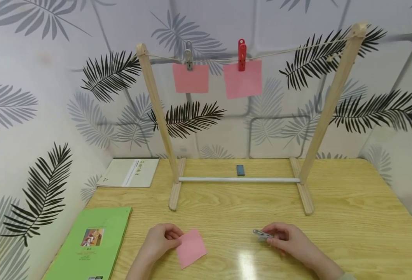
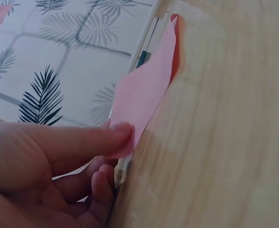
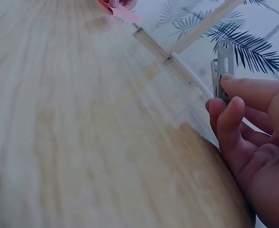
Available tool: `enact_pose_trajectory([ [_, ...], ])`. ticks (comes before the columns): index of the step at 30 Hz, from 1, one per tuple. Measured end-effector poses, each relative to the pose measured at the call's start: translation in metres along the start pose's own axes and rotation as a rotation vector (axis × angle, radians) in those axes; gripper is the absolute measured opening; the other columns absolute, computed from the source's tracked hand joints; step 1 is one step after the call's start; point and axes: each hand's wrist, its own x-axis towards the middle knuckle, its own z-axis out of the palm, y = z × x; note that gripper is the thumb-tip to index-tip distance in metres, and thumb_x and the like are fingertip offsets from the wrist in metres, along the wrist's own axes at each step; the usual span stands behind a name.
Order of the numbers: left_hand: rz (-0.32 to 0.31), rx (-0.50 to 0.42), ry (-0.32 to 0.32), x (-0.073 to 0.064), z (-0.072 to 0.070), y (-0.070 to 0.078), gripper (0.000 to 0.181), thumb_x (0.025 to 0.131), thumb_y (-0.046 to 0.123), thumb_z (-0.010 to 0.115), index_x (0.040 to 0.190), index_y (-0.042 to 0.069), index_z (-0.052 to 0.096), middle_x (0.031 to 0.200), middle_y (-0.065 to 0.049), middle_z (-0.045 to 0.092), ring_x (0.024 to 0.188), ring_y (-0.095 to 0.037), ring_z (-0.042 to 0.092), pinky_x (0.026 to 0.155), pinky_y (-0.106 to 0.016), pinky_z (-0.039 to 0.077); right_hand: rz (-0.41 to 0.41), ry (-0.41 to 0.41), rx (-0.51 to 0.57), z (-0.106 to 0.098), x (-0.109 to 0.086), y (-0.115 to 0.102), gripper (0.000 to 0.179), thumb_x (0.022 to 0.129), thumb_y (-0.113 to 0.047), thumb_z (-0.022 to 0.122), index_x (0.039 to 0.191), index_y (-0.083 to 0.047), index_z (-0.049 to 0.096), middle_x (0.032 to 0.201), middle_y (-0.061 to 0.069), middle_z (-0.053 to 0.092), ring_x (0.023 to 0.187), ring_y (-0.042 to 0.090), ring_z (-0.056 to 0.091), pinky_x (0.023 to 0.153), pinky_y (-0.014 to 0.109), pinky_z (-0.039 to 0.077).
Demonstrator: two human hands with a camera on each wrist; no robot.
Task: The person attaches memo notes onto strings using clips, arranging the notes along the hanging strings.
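My left hand (image 1: 163, 240) pinches a pink sticky note (image 1: 192, 249) by one corner between thumb and fingers, low over the table. In the left wrist view the pink sheet (image 2: 144, 92) extends away from the thumb, its far corner near the wood. Off to the right, my right hand (image 1: 286, 241) holds a grey clothespin (image 1: 262, 234) between thumb and fingers. The right wrist view has this clothespin (image 3: 225, 66) upright above the fingertips. Behind both hands, two pink notes hang from a string, one under a grey clothespin (image 1: 189, 56), the other under a red clothespin (image 1: 241, 54).
A wooden frame (image 1: 326, 105) carries the string (image 1: 290, 50), with a white bar (image 1: 239, 179) low between its feet. Behind the bar lies a small blue block (image 1: 240, 170). At left are a green book (image 1: 90, 241) and a white book (image 1: 129, 173).
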Motion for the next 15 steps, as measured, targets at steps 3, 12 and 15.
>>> enact_pose_trajectory([
  [3, -0.011, -0.005, -0.003, 0.001, -0.001, 0.000, 0.012, 0.080, 0.005, 0.080, 0.090, 0.006, 0.075, 0.076, 0.000, 0.066, 0.070, -0.012, 0.055, 0.061, -0.021, 0.045, -0.007, -0.017, 0.039, -0.003, -0.001, 0.000, 0.034, 0.097, -0.014, 0.064, 0.122, 0.008, 0.058, 0.085, 0.001, 0.067, 0.058, 0.002, 0.053, 0.051, 0.021, 0.048],
  [12, -0.038, -0.039, -0.040, 0.002, -0.005, 0.002, 0.016, 0.084, 0.014, 0.079, 0.095, 0.004, 0.076, 0.081, -0.001, 0.069, 0.074, -0.012, 0.059, 0.065, -0.025, 0.049, -0.064, -0.084, 0.221, -0.012, -0.004, 0.004, 0.030, 0.098, -0.004, 0.058, 0.122, 0.014, 0.051, 0.100, 0.000, 0.072, 0.086, 0.008, 0.069, 0.068, 0.022, 0.056],
  [15, -0.038, -0.051, -0.040, 0.003, -0.006, 0.001, 0.017, 0.083, 0.014, 0.080, 0.095, 0.003, 0.076, 0.081, -0.001, 0.070, 0.075, -0.011, 0.060, 0.066, -0.024, 0.049, -0.061, -0.096, 0.292, -0.015, -0.004, 0.006, 0.023, 0.098, -0.001, 0.055, 0.121, 0.000, 0.056, 0.107, 0.000, 0.071, 0.095, 0.012, 0.071, 0.075, 0.024, 0.057],
])
